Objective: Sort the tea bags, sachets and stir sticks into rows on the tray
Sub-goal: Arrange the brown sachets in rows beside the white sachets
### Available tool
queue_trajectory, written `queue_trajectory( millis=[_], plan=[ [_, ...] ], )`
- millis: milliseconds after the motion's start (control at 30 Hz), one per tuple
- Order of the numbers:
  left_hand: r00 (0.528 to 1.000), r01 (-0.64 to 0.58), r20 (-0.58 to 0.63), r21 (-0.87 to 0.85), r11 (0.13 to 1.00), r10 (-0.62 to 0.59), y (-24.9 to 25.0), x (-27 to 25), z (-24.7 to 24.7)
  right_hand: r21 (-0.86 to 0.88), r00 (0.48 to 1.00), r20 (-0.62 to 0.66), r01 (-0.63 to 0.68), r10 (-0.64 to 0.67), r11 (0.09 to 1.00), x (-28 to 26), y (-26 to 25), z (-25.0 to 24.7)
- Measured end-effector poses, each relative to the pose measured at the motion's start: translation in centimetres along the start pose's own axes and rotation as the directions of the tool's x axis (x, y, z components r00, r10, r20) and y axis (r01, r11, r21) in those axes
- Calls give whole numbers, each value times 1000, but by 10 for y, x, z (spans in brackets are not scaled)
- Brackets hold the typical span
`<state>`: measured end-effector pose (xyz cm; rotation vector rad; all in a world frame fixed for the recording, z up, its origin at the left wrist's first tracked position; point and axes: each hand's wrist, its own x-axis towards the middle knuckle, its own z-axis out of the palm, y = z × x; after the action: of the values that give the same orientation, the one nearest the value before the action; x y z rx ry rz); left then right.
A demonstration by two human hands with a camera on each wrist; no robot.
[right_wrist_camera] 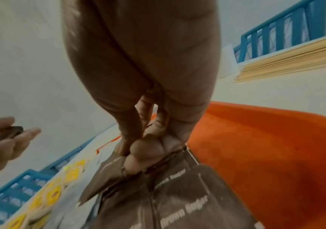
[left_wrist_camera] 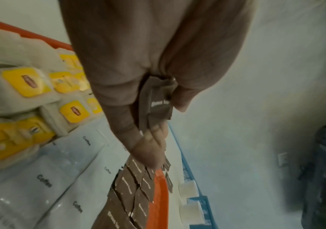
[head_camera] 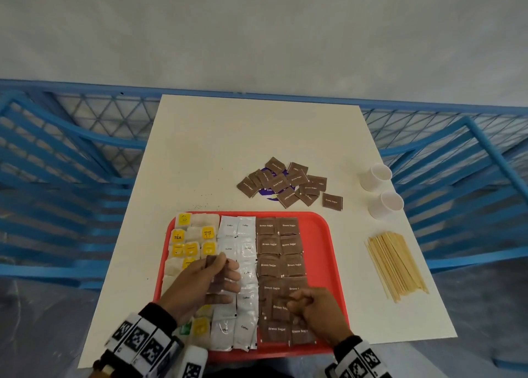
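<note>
A red tray [head_camera: 323,234] holds three columns: tea bags [head_camera: 191,238] with yellow tags on the left, white coffee sachets [head_camera: 237,232] in the middle, brown sugar sachets [head_camera: 278,244] on the right. My left hand [head_camera: 213,280] hovers over the tea and coffee columns and grips a small stack of brown sugar sachets [left_wrist_camera: 155,103] between thumb and fingers. My right hand [head_camera: 303,303] is low over the brown column, fingers curled, pinching a brown sugar sachet [right_wrist_camera: 107,176] that lies on the row. Wooden stir sticks [head_camera: 395,264] lie in a bundle on the table, right of the tray.
A loose pile of brown sugar sachets [head_camera: 288,184] lies on the white table [head_camera: 228,149] beyond the tray, over a purple disc. Two white paper cups [head_camera: 381,190] lie on their sides at the right edge. Blue railings [head_camera: 71,154] flank the table.
</note>
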<state>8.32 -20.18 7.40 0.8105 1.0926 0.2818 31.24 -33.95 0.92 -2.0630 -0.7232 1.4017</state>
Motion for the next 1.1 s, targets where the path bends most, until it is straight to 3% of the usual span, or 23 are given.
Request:
queue_trajectory(
  millis=[367,467,633,733,800,933,1033,1100],
  plan=[
    [999,-20,33,46,999,18,5,-1,0,-219,988,-147,11,-44,976,8,-4,19],
    [994,-52,94,17,998,51,10,-3,6,-226,957,-240,108,-163,968,3,-13,15],
    [969,-101,226,-8,995,100,17,-4,19,-17,919,-135,372,-371,928,-28,-77,9],
    [944,-121,315,48,991,100,23,-4,30,99,898,14,436,-439,895,-45,-117,9],
    [931,-147,349,85,985,109,28,-5,37,112,885,17,460,-465,881,-48,-127,10],
    [940,-295,235,190,936,249,35,-7,41,195,891,-119,454,-438,870,-43,-129,1],
    [937,-349,86,225,910,338,35,-4,38,352,941,-89,336,-326,873,-41,-124,-6],
    [928,-368,21,212,905,373,36,-2,38,342,946,-63,319,-318,884,-43,-120,-10]
  ],
)
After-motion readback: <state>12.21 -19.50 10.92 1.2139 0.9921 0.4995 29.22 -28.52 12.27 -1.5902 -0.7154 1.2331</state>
